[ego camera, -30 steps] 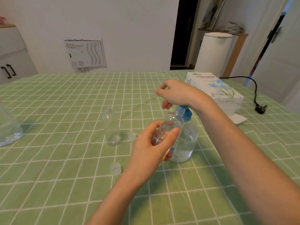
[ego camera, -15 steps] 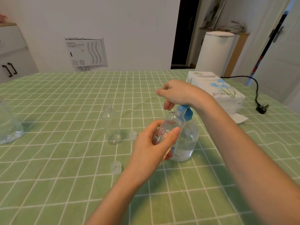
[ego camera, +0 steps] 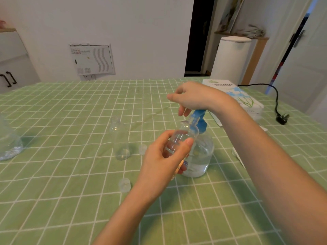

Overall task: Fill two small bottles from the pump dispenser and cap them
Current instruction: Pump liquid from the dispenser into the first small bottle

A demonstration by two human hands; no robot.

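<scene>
At the far left edge a clear jar [ego camera: 8, 145] stands on the green checked cloth [ego camera: 70, 200]. Toward the middle an empty bottle [ego camera: 120, 140] stands upright and uncapped. One cap [ego camera: 142, 149] lies just right of its base, and a second cap [ego camera: 125, 185] lies nearer the viewer. The left hand [ego camera: 166, 156] grips a second bottle [ego camera: 184, 135], thumb and fingers curled round its body. It is tilted, with its neck up by the blue nozzle [ego camera: 192, 122] of the dispenser [ego camera: 201, 156], which stands just behind that hand. The right hand [ego camera: 192, 98] rests on top of the pump [ego camera: 199, 114], fingers loosely bent and clasping nothing. Farther right lie a tissue box [ego camera: 244, 99] and a black plug [ego camera: 283, 118].
</scene>
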